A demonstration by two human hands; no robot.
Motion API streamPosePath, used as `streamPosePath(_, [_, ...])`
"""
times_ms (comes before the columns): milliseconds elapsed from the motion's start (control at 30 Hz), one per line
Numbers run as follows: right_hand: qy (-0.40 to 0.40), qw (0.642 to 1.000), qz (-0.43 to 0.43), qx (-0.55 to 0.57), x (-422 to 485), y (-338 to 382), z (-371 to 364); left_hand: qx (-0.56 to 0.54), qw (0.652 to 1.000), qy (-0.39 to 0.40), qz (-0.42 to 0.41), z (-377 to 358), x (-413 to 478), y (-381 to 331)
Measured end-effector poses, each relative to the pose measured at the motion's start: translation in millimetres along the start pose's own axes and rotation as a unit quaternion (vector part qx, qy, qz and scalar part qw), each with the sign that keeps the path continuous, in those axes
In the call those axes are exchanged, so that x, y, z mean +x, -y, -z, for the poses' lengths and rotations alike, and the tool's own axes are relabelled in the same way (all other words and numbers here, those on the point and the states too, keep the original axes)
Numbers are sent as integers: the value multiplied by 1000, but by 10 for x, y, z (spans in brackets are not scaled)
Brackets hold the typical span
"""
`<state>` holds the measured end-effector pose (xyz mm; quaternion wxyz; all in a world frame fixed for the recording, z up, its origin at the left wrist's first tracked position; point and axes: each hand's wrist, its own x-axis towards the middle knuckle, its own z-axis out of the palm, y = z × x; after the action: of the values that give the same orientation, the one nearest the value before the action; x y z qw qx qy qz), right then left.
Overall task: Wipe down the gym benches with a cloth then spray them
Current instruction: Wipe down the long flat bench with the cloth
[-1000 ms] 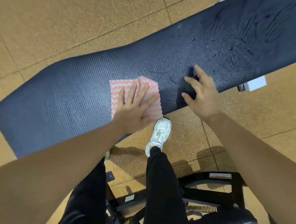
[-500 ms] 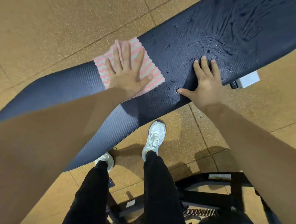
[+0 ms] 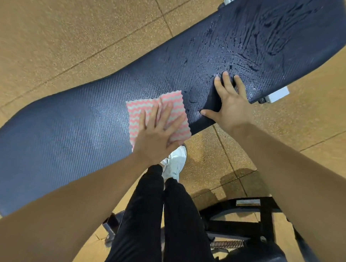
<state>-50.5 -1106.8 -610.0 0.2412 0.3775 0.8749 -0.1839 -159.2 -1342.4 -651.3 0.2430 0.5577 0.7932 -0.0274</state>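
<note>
Losing the left end of the bench past the picture edge. Covering the near half of the cloth with the left hand, pressing flat, fingers straight and close together, at the bench's front edge. Resting the right hand just beside the cloth, fingers spread on the bench. Hiding most of a white shoe behind black trousers. Blocking part of a black frame and coiled spring, lower right, with the right forearm. Glistening in wet streaks toward the woven navy bench's right end; zigzagging pink and white across the cloth; standing on speckled tan floor.
</note>
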Motion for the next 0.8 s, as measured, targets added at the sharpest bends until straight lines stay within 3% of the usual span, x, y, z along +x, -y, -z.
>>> streamPosePath(167, [-1, 1000, 3, -18, -8, -9, -16, -6, 1000, -11, -25, 199, 373, 271])
streamPosePath(500, [2, 1000, 8, 9, -20, -40, 0, -46, 996, 39, 59, 862, 1522, 526])
streamPosePath(700, [-76, 988, 68, 116, -27, -357, 1, -17, 998, 18, 63, 788, 1502, 349])
streamPosePath(800, [-117, 981, 58, 140, 19, -576, 71, -25, 999, 14, 45, 652, 1353, 131])
